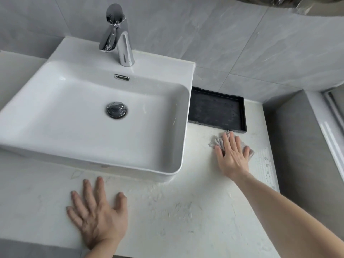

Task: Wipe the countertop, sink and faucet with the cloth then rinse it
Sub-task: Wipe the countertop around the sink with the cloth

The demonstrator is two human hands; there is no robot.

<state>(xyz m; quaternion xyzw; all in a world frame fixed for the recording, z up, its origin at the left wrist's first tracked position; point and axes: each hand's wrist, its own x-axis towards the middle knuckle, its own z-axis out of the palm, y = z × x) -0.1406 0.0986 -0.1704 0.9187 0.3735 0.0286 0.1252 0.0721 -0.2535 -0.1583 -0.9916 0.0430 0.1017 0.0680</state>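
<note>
Ideally, this countertop (195,211) pass runs in overlapping strokes with flat, even pressure, sweeping droplets toward the sink (89,116) at ten o'clock. Left hand (98,215), fingers spread, braces on bare counter at seven o'clock. Right hand (232,155), fingers straight, presses the cloth (216,141) at three o'clock, just beside the black tray (217,108).

We count one sink (89,116), one faucet (119,36), one drain plug (116,110), one black tray (216,108), one cloth (216,141), two hands (98,215) (231,157), one bench (186,211).
</note>
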